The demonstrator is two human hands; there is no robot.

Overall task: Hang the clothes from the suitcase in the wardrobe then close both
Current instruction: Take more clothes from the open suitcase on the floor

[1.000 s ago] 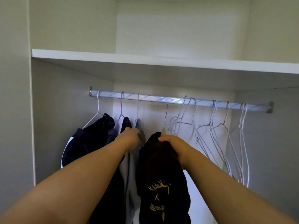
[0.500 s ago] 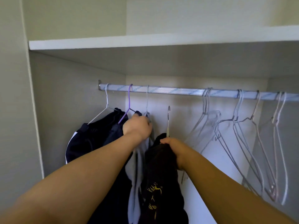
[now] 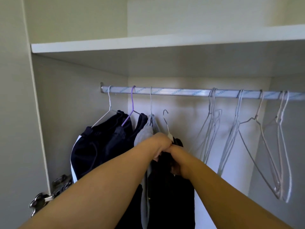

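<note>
1. Both hands meet below the rail (image 3: 181, 92), a little left of its middle. The left hand (image 3: 160, 145) has its fingers closed around the neck of a hanger (image 3: 167, 125) and the top of the black garment (image 3: 170, 192). The right hand (image 3: 175, 160) has its fingers curled into the dark cloth just under it.
2. The hook of this hanger is free in the air under the rail, not yet on it. The hands probably hold it low because the cloth is not yet set well on the hanger's shoulders.
3. Left of this spot on the rail, three hangers already carry clothes: a dark garment with a white stripe (image 3: 92, 146), a second dark piece on a purple hanger (image 3: 132, 104), and a grey garment (image 3: 145, 134).
4. Right of the hands, the empty hangers (image 3: 237, 129) hang in small groups along the rail, so there is free room between them and the filled ones for the black garment.
5. The rail has a printed wrap with repeated words, seen upside down; they seem to read "SHANG HONG", but this is not sure.
6. The suitcase is not in view.
</note>
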